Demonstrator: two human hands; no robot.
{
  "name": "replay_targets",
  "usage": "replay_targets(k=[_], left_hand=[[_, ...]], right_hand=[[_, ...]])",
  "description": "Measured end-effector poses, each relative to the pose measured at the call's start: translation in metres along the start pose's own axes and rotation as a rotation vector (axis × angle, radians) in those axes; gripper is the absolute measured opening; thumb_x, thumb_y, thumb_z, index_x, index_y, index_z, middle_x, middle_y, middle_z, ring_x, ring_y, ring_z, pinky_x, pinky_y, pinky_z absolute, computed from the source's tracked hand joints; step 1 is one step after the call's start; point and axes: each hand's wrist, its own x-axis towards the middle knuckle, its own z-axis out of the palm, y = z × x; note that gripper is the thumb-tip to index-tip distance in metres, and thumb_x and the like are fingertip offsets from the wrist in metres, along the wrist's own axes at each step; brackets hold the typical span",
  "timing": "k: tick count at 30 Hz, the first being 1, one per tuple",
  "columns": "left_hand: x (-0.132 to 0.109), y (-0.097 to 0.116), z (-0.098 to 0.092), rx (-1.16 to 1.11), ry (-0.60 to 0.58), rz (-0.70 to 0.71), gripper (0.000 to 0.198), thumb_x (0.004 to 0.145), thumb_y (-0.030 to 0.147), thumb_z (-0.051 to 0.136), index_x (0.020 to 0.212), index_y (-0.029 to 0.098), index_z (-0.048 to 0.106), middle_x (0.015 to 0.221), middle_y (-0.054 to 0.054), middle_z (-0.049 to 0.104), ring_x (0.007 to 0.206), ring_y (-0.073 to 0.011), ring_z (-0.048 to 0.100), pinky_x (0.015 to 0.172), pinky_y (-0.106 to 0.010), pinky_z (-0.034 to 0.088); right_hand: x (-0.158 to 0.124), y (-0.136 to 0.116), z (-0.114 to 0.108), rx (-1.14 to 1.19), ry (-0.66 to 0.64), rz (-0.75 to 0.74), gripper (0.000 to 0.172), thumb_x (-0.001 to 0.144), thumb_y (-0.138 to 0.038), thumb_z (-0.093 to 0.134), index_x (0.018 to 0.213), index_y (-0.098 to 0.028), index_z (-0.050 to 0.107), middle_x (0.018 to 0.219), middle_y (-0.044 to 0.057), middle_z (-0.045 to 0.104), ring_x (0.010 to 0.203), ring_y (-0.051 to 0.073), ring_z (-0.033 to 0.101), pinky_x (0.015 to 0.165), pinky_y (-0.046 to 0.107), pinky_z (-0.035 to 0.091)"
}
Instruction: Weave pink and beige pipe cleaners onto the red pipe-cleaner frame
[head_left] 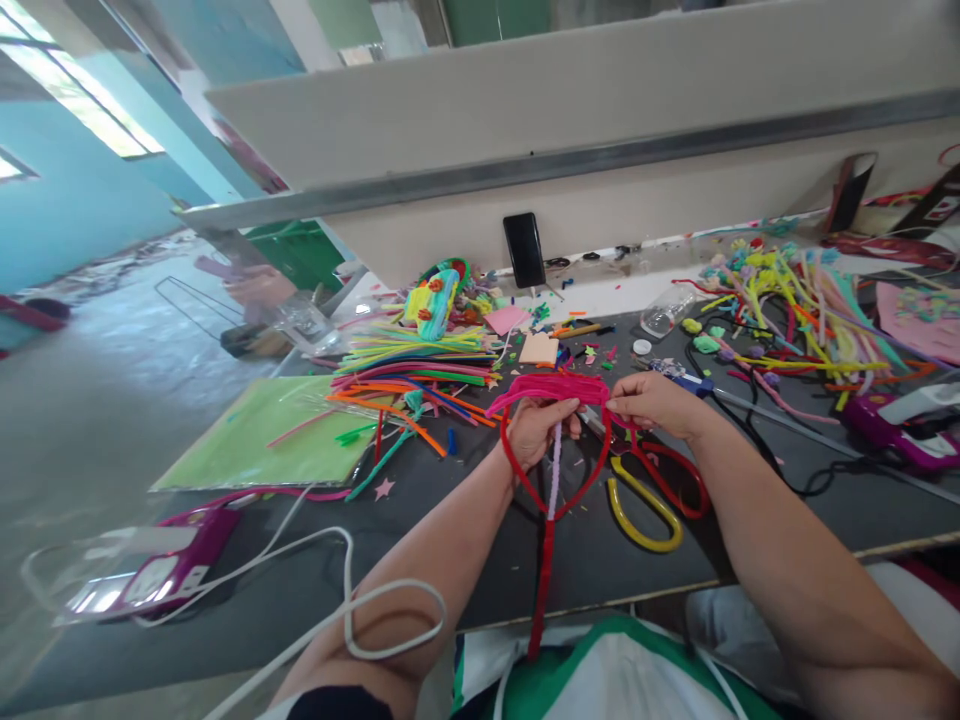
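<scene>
Pinching the right end of the bright pink strands point(559, 388), the right hand point(652, 403) has its grip closed down to thumb and forefinger. The left hand point(544, 430) reaches in behind the red loop point(517, 470), its thumb laid across under the pink – its grip is nearly closed on the fuzzy piece, though the exact hold at the fingertips is partly hidden. That piece hangs between the two hands above the front part of the bench point(465, 550): pink strands across the top, the red loop narrowing to a point below, a lilac stem point(555, 470) down its middle and a red strip point(543, 590) trailing past the bench edge in front of the shirt.

Just beside it, under the right forearm, lie scissors point(645, 535) with yellow and red handles. To the left a heap of coloured pipe cleaners point(420, 360) rests near a green sheet point(255, 435) and a pink star point(384, 488). Purple glue guns sit at both sides – one at the left point(176, 560), one at the right point(900, 430). Behind, a black phone point(523, 250) leans against the partition point(420, 240).
</scene>
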Motion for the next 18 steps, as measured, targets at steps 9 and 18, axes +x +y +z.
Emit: replay_targets(k=[9, 18], left_hand=[[0.0005, -0.0023, 0.0003, -0.128, 0.043, 0.009, 0.022, 0.066, 0.028, 0.076, 0.074, 0.009, 0.068, 0.064, -0.004, 0.065, 0.058, -0.0121, 0.062, 0.06, -0.025, 0.052], [0.0023, -0.0045, -0.0022, -0.136, 0.051, 0.009, 0.018, 0.067, 0.024, 0.075, 0.072, 0.008, 0.069, 0.064, -0.005, 0.066, 0.058, -0.0121, 0.062, 0.06, -0.025, 0.053]], right_hand=[[-0.0022, -0.004, 0.003, 0.017, 0.028, 0.017, 0.027, 0.068, -0.04, 0.068, 0.069, -0.015, 0.055, 0.041, -0.009, 0.039, 0.036, 0.003, 0.027, 0.039, 0.02, 0.016], [-0.0023, -0.0069, 0.0048, 0.009, 0.034, 0.033, 0.026, 0.068, -0.038, 0.067, 0.069, -0.015, 0.056, 0.04, -0.009, 0.038, 0.036, 0.003, 0.026, 0.038, 0.019, 0.016]])
